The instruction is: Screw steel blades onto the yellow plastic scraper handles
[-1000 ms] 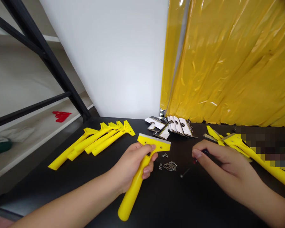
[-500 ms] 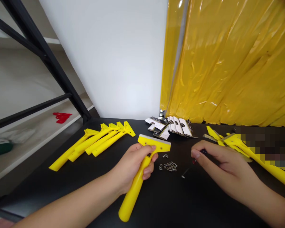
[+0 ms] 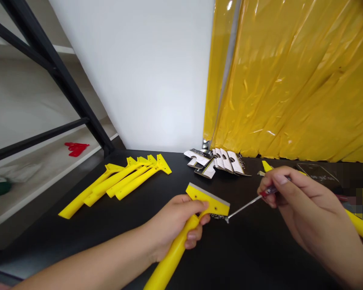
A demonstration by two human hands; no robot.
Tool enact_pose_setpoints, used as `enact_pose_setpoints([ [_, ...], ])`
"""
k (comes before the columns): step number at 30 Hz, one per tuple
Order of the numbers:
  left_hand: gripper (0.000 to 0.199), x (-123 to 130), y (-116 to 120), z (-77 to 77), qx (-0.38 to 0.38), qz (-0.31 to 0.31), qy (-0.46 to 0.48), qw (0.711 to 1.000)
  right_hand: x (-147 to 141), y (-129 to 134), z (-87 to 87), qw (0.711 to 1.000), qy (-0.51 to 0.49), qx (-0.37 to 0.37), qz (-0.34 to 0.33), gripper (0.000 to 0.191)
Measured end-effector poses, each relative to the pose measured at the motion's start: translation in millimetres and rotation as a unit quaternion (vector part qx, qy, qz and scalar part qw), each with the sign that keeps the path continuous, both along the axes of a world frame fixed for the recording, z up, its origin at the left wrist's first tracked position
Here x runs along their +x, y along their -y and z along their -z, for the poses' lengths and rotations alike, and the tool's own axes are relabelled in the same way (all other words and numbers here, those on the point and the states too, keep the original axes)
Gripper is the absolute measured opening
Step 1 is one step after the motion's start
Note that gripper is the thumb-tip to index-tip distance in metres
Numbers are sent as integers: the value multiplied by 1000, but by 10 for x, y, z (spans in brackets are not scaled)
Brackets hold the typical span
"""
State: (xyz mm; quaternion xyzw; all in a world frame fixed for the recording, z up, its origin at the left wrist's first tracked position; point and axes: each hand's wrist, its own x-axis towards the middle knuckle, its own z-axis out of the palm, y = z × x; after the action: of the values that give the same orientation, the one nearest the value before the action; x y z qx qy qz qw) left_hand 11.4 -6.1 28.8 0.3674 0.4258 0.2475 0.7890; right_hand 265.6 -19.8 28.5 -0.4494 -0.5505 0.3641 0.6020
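- Left hand point(image 3: 172, 227) wraps closed around the handle of a yellow scraper point(image 3: 207, 203)
- Right hand point(image 3: 302, 201) pinches a red-handled screwdriver point(image 3: 248, 203), tip just beside the scraper
- Spare scrapers point(image 3: 124, 181) lie on the desk point(image 3: 245, 257)

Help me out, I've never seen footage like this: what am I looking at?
This is one view from a camera worn on a person's head, looking down at their own two bare hands. Their left hand grips a yellow scraper with a metal edge. Their right hand holds a thin screwdriver, its tip beside the scraper's head. On the black table lie more yellow scraper bodies, a pile of printed cards and small metal fasteners.
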Motion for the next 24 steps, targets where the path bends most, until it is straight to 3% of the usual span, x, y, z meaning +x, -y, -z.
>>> enact_pose_setpoints([
  [7, 21, 18, 28, -27, -64, 52, 34, 996, -22, -28, 86, 996, -64, -56, -17, 23],
  [24, 26, 9, 9, -51, -86, 60, 28, 994, 2, -39, 82, 998, -22, -45, -23, 22],
])
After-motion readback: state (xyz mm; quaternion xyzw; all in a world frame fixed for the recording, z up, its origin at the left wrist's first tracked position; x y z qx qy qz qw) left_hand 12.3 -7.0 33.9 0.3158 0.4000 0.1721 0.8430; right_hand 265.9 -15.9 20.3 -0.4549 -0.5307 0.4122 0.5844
